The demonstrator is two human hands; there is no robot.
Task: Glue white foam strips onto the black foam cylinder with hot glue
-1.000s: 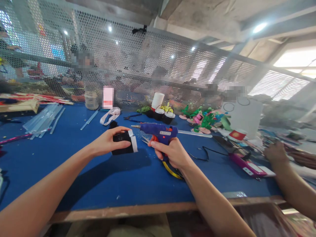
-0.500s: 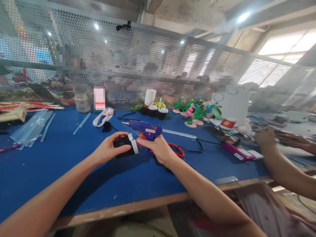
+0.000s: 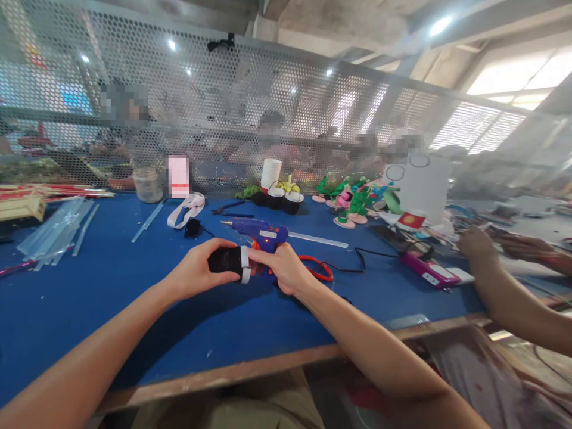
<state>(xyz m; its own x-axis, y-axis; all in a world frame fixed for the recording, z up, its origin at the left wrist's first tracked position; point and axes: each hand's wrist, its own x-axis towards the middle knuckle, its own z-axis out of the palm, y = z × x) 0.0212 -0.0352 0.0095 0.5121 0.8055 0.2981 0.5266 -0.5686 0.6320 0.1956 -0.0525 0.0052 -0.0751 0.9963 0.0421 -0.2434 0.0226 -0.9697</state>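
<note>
— What's lying in front of you?

— The blue table [image 3: 111,286], with the blue glue gun [image 3: 261,231] lying on it behind my hands.

— And your hands?

— My left hand [image 3: 196,271] is wrapping closed around the black cup [image 3: 229,261], holding it sideways above the table. My right hand [image 3: 283,268] is pinching its white rim [image 3: 244,264].

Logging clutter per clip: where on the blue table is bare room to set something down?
Bare blue table between the glue sticks and the left hand, and the front strip below both forearms. Crowded: the back right around the green craft pieces and pink case.
</note>
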